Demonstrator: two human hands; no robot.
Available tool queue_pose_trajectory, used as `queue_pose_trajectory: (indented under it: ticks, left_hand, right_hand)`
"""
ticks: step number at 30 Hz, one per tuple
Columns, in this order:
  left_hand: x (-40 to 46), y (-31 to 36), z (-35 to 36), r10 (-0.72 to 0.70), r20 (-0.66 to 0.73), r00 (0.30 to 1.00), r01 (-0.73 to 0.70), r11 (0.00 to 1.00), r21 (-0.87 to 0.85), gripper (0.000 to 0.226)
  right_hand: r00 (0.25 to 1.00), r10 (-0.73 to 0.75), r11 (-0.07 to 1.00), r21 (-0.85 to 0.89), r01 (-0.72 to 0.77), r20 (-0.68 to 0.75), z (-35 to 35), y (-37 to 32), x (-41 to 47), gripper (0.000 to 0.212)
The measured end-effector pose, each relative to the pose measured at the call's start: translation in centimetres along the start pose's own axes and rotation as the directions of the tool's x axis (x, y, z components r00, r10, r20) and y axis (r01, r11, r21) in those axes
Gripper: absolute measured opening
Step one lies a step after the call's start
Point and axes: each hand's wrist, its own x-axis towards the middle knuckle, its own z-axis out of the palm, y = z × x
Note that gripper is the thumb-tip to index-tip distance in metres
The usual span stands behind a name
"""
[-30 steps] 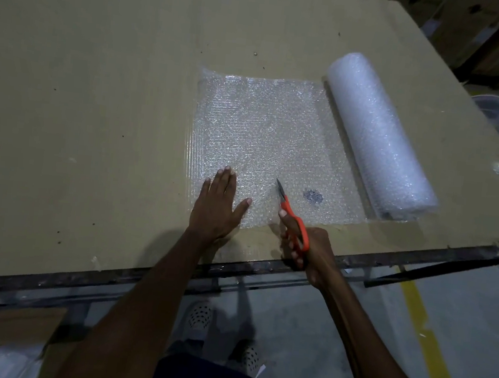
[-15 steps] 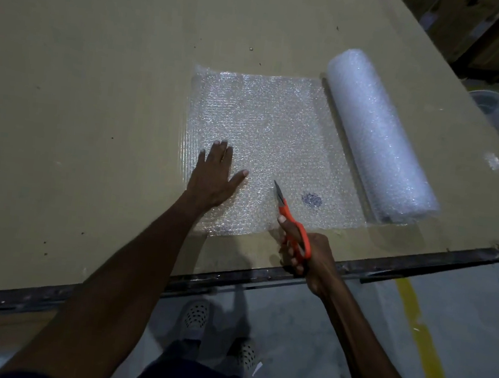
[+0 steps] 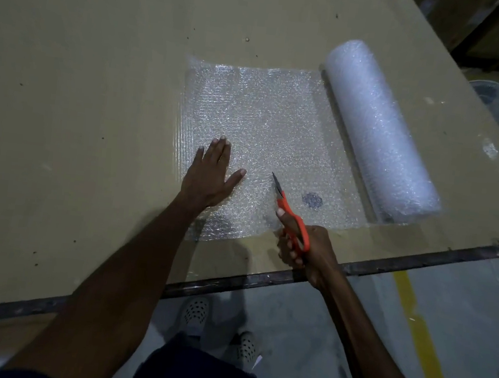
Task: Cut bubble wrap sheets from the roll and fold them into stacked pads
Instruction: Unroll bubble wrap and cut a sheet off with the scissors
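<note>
Bubble wrap sheet (image 3: pixel 267 123), clear and dimpled, lies flat on tan cardboard table (image 3: pixel 81 109), unrolled from cylindrical roll (image 3: pixel 378 125) at its 3 o'clock. Left hand (image 3: pixel 209 175) presses it, fingers straight. Right hand (image 3: pixel 306 250) grips orange-handled scissors (image 3: pixel 291 215), blades together, pointing 11 o'clock.

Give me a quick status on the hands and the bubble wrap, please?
Left hand flat on the unrolled sheet. Right hand has its grip on the scissors, blades over the sheet's near part. Sheet joined to roll. Nothing in the way.
</note>
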Motion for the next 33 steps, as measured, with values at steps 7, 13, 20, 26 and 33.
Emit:
queue_pose_trajectory:
  ticks: [7,13,20,26,33]
  left_hand:
    - [0.0,0.0,0.0,-0.008,-0.009,1.000,0.008,1.000,-0.007,0.088]
    - [0.1,-0.1,0.1,-0.009,-0.002,1.000,0.009,1.000,-0.007,0.086]
    - [-0.4,-0.2,0.1,0.006,-0.009,1.000,-0.007,1.000,-0.022,0.086]
    - [-0.4,-0.3,0.2,-0.001,0.016,1.000,0.002,0.999,-0.039,0.088]
    - [-0.5,-0.2,0.1,-0.001,0.006,1.000,0.001,0.999,-0.040,0.088]
  right_hand:
    - [1.000,-0.010,1.000,-0.015,0.009,-0.022,-0.3,-0.2,-0.4,0.041]
    - [1.000,0.014,0.999,-0.036,-0.015,-0.013,0.5,-1.3,-0.5,0.052]
    - [0.999,0.002,1.000,-0.004,-0.002,-0.047,0.3,0.6,-0.6,0.042]
    - [0.998,0.008,0.999,0.037,-0.006,-0.064,0.8,0.1,-0.7,0.043]
    - [0.998,-0.005,1.000,-0.001,0.005,-0.069,1.1,-0.1,-0.7,0.038]
